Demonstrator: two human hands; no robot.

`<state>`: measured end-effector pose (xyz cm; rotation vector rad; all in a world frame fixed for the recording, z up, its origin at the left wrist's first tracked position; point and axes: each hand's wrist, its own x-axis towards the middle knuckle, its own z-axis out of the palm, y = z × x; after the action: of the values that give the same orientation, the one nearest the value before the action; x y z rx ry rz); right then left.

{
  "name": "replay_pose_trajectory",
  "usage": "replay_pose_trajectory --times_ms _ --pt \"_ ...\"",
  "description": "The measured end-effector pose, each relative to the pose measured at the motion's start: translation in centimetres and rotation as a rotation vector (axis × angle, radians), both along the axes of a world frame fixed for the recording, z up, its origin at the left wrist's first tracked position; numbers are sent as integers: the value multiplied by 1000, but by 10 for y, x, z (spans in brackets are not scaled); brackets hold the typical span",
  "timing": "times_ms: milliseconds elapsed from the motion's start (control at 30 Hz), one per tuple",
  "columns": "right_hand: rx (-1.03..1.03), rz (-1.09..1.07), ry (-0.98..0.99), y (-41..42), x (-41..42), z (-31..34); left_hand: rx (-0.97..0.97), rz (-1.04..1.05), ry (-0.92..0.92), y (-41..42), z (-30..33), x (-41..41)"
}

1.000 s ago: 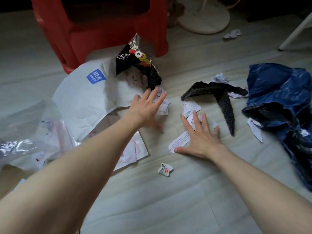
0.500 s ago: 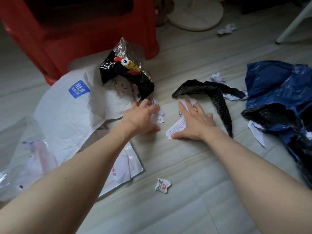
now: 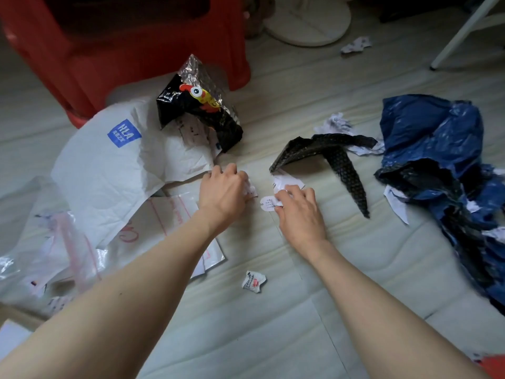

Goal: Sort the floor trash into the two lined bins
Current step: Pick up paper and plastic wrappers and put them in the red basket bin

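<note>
Both hands rest on the pale floor among scattered trash. My left hand [image 3: 224,188] is closed around crumpled white paper scraps [image 3: 252,188] beside a white HLA mailer bag [image 3: 114,162]. My right hand [image 3: 299,205] has its fingers curled over white printed paper slips [image 3: 269,203], with another slip [image 3: 287,181] just beyond its fingertips. A black foil snack wrapper [image 3: 202,110] with a cartoon bird stands behind my left hand. A black dotted plastic strip [image 3: 338,157] lies behind my right hand. No lined bin is in view.
A red plastic stool [image 3: 117,45] stands at the back left. Crumpled dark blue plastic [image 3: 442,165] fills the right. Clear plastic bags [image 3: 49,250] lie at the left. A small paper ball [image 3: 253,281] sits between my forearms; another scrap [image 3: 355,45] lies far back by a white round base [image 3: 308,20].
Both hands went from flat and spread over the papers to curled. The left closed on the scraps by the mailer; the right gathered the printed slips under its fingers.
</note>
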<state>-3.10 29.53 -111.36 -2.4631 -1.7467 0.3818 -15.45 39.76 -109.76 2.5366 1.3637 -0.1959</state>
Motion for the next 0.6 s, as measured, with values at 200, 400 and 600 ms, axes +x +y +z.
replay_pose_trajectory --times_ms 200,400,600 --pt "89 122 -205 -42 -18 -1 -38 19 23 -33 4 -9" --pt "40 149 -234 -61 -21 12 -117 82 -90 -53 26 -23" --pt "-11 86 -105 -92 -31 16 -242 -111 -181 -88 42 -41"
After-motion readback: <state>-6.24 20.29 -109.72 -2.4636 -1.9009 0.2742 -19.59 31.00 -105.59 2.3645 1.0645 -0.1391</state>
